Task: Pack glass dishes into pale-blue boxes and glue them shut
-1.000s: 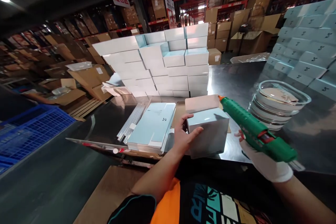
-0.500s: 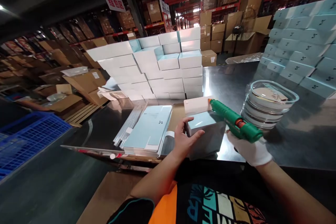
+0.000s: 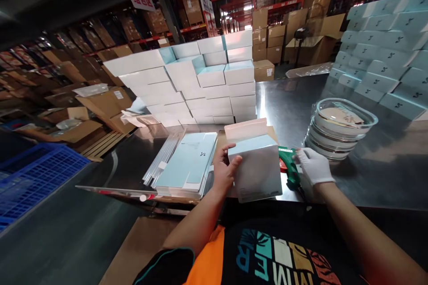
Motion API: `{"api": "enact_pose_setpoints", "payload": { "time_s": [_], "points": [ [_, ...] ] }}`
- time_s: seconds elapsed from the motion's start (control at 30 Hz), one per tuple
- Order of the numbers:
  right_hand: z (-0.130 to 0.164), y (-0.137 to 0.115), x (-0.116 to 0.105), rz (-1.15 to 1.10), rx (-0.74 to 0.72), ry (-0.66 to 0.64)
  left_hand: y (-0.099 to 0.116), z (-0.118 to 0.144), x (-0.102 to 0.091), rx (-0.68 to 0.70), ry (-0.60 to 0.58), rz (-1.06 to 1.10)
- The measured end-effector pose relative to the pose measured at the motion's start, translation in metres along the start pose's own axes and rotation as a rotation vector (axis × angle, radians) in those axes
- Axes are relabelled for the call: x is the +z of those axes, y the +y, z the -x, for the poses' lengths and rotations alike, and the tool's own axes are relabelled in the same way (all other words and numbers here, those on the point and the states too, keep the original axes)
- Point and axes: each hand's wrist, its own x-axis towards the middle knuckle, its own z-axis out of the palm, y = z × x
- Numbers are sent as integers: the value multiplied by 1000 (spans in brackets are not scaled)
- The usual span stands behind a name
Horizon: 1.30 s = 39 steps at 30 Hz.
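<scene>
Box and green glue gun near the front edge of the table.
The box is gripped by the left hand; whether the glue gun is grasped by the gloved right hand beside it cannot be told.

The box at the left hand is faced in smooth card; the right hand is gloved in matt cloth.
</scene>
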Motion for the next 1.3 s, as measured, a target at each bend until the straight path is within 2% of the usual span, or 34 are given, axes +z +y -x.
{"api": "enact_pose_setpoints", "payload": {
  "time_s": [0.07,0.13,0.2,0.27,0.37,0.47,0.57,0.63,0.7,0.8,1.03,1.13,1.23,1.3],
  "points": [
    [11,-22,6,-279,-38,-46,-4,0,3,20,-10,-8],
    [21,-48,15,-521,-74,-171,-8,1,7,75,-20,-29],
    [28,-68,24,-579,-99,-242,-12,1,10,132,-24,-71],
    [29,-78,30,-540,-155,-213,-16,1,9,159,-33,-116],
    [26,-73,32,-529,-262,-158,-22,-1,4,188,-53,-134],
    [21,-55,28,-514,-373,-231,-27,-5,0,250,-21,-79],
    [20,-40,22,-382,-535,-260,-26,-9,-4,287,-17,31],
    [24,-36,19,-318,-637,-272,-22,-12,-8,315,-99,12],
    [31,-38,17,-314,-719,-309,-16,-15,-12,363,-232,-80],
    [39,-43,16,-304,-788,-336,-8,-17,-17,435,-371,-152],
    [41,-48,15,-296,-807,-339,-7,-17,-17,407,-379,-206],
    [44,-41,19,-293,-754,-307,-13,-12,-19,349,-351,-171],
    [48,-28,26,-264,-550,-211,-29,1,-25,143,-297,-107],
    [49,-20,30,-235,-374,-181,-46,12,-30,-80,-344,-112]
  ]
}}
